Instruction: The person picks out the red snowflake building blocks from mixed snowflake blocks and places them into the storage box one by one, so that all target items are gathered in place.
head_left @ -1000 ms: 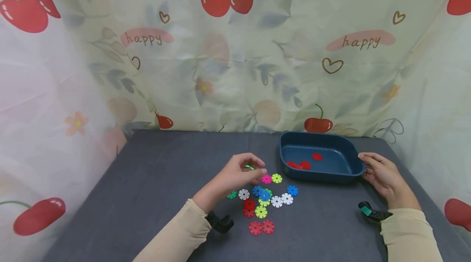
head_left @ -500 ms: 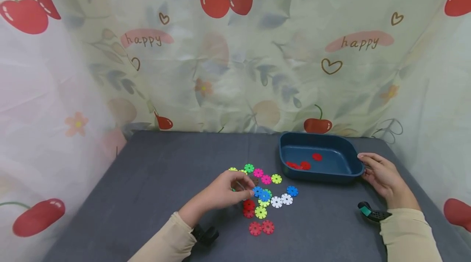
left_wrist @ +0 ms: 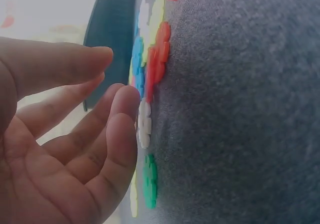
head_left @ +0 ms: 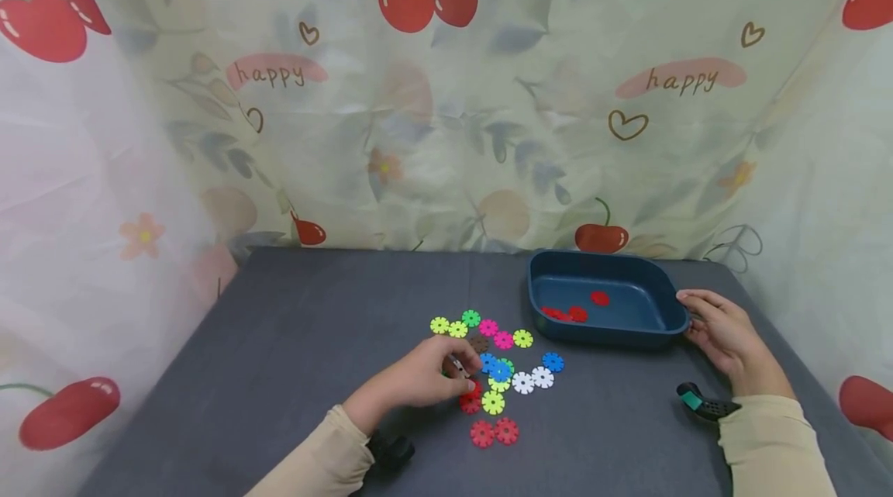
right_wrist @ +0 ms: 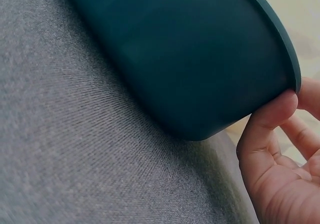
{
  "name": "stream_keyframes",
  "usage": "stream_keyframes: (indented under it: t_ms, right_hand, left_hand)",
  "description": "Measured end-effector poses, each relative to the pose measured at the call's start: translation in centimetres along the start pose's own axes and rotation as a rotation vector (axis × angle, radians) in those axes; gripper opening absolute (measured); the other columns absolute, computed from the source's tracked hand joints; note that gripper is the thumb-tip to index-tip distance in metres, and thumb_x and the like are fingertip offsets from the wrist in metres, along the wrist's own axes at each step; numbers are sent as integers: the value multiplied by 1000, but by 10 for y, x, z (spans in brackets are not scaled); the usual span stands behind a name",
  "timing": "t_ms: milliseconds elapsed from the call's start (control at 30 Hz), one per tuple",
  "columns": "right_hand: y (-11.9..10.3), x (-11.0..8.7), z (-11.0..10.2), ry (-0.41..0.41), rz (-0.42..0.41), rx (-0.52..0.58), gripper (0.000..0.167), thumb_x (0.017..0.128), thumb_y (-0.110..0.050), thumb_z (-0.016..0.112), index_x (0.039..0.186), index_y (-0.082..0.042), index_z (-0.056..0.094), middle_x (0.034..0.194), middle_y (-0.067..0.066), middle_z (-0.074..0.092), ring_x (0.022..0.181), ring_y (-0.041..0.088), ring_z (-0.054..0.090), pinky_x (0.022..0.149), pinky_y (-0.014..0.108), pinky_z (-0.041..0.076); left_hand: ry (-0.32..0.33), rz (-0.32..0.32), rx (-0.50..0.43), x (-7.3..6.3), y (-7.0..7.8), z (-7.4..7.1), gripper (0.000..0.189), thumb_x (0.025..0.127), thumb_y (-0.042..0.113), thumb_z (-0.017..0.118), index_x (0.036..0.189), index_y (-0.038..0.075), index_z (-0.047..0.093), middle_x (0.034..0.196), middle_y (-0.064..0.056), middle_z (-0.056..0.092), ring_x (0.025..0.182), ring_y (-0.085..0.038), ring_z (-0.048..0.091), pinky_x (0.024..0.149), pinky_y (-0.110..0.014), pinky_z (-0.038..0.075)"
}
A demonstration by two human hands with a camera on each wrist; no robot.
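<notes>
Two bare hands work over a dark gray surface (head_left: 314,303). The left hand (head_left: 429,373) hovers at the near-left side of a scatter of notched discs (head_left: 493,402), its thumb spread from loosely bent fingers, with hold of nothing; a white disc (left_wrist: 145,126) and a green disc (left_wrist: 150,181) lie just beside its fingertips, though whether they touch cannot be told. The scatter spans the middle of the surface, well in from its left edge: yellow, green and pink discs lie toward the far edge, blue and white ones toward the right edge, and two light red discs (head_left: 506,431) side by side are nearest the wearer. Near the surface's far right corner sits a blue tray (head_left: 607,334), with red discs (head_left: 577,314) inside, most grouped by its near-left corner. The right hand (head_left: 729,342) pinches the tray's right-end rim between thumb and fingers.
</notes>
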State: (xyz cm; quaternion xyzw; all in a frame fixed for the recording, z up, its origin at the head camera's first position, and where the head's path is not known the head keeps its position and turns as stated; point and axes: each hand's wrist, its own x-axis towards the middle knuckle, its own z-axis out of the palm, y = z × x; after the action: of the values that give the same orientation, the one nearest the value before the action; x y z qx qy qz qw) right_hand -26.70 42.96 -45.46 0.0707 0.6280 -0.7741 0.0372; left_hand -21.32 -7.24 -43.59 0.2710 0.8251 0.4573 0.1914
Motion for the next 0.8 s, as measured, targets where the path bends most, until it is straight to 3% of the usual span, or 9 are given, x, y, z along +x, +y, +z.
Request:
stream_keyframes:
  t_ms: [533, 800]
  right_hand:
    - [1, 0, 1, 12, -9, 6, 12, 105, -19, 69, 100, -18, 79, 99, -9, 67, 80, 9, 68, 68, 26, 57]
    - [1, 1, 1, 23, -13, 2, 11, 104, -19, 70, 100, -18, 80, 97, -9, 69, 78, 9, 67, 68, 26, 57]
  left_hand:
    - [20, -11, 66, 3, -1, 4, 20, 93, 6, 79, 113, 6, 77, 107, -9, 74, 83, -16, 68, 73, -26, 56]
    - [32, -38, 77, 5, -5, 6, 34, 91, 3, 81, 124, 6, 72, 109, -10, 70, 78, -15, 64, 70, -27, 54]
